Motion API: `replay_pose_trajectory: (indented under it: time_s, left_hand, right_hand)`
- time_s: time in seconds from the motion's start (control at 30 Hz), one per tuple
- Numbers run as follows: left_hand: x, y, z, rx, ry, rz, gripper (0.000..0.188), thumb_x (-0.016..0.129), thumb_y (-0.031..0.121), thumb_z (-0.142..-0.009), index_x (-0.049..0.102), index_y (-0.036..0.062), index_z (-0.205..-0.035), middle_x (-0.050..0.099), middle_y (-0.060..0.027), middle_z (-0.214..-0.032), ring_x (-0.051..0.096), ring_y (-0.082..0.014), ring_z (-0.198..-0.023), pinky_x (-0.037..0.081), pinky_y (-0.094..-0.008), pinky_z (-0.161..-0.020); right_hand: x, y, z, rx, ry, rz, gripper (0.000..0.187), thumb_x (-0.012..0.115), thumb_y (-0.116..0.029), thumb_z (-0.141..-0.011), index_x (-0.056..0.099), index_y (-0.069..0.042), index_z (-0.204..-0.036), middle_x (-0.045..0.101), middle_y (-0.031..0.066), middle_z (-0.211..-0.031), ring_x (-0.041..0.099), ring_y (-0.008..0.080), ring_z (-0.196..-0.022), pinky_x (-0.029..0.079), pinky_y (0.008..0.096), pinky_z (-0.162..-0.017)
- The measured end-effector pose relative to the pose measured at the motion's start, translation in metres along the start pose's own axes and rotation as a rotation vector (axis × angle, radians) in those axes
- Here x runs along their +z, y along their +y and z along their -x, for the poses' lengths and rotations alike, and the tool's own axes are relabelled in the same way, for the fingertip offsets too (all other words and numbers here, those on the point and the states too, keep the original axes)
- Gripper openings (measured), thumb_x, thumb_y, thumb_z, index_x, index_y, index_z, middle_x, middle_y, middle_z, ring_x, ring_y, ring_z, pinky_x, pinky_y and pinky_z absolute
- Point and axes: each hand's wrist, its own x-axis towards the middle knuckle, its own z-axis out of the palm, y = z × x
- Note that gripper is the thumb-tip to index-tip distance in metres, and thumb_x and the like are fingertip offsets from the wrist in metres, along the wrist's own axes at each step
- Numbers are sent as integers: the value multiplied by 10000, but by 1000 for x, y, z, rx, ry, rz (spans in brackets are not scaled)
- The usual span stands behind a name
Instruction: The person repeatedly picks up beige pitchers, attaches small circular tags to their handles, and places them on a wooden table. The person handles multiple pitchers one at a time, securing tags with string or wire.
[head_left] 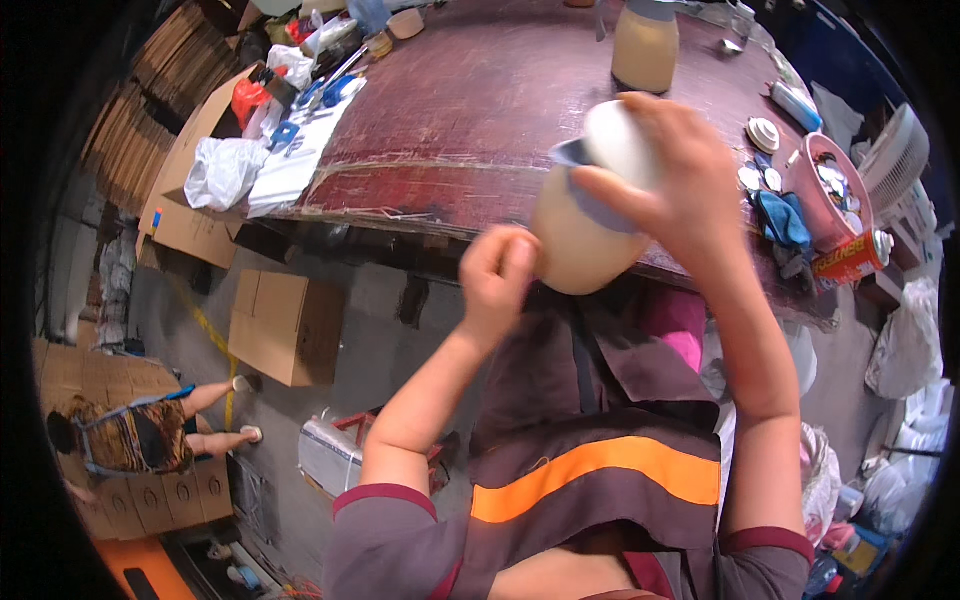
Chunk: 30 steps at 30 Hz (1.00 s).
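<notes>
A beige, round-bodied jug (578, 238) with a grey collar and spout leans at the near edge of the table, in front of my apron. My right hand (685, 185) wraps over its top, gripping the white lid (617, 140); this hand is slightly blurred. Against the jug's left side, my left hand (498, 272) is closed, thumb on top. What its fingers hold, if anything, is hidden. A second jug (645, 48), also beige with a grey collar, stands upright farther back on the table.
The dark red table (440, 110) has a worn near edge. A pink basin (825, 190), blue cloth (782, 218), white lid parts (763, 134) and a spray can (850, 258) crowd its right side. Plastic bags (225, 172) lie left. A carton (285, 327) sits on the floor; another person (140, 435) is beyond.
</notes>
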Motion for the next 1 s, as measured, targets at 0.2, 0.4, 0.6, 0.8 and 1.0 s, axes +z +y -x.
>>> replay_pose_trajectory:
  time_s: [0.2, 0.4, 0.6, 0.8, 1.0]
  left_hand:
    - [65, 9, 8, 108, -679, -375, 321, 628, 238, -822, 598, 59, -1086, 660, -105, -815, 642, -305, -770, 489, -414, -694]
    - [54, -22, -18, -150, -596, -645, 600, 575, 343, -827, 407, 106, -1352, 667, -148, -878, 651, -319, -851, 505, -433, -757]
    - [10, -70, -76, -402, -166, -929, 632, 560, 392, -842, 407, 60, -1358, 696, -76, -841, 672, -284, -818, 516, -410, -738]
    - [21, -87, -89, -260, -246, -813, 369, 577, 377, -839, 624, 124, -1103, 680, -83, -800, 664, -286, -790, 506, -418, -713]
    - [25, -179, -95, -47, -73, -933, 370, 573, 270, -838, 536, 130, -1179, 665, -101, -782, 655, -307, -757, 504, -447, -662]
  right_hand:
    - [50, -14, -2, -8, 80, 196, 614, 719, -506, -705, 593, -130, -1174, 569, 144, -1178, 518, 293, -1125, 384, 487, -891]
    - [22, 24, 46, 14, 172, -6, 530, 714, -317, -777, 549, -110, -1236, 476, 160, -1315, 444, 327, -1223, 300, 456, -1032]
    - [63, 115, 121, 286, -73, 101, 440, 664, -261, -837, 550, -84, -1224, 479, 158, -1322, 453, 340, -1216, 341, 433, -1007]
    - [97, 148, 127, 310, -217, -7, 346, 654, -227, -841, 587, -62, -1137, 554, 139, -1234, 526, 321, -1143, 386, 422, -973]
    - [95, 160, 61, 279, -268, -152, 295, 643, -203, -853, 600, -86, -1120, 609, 116, -1115, 629, 261, -957, 487, 356, -833]
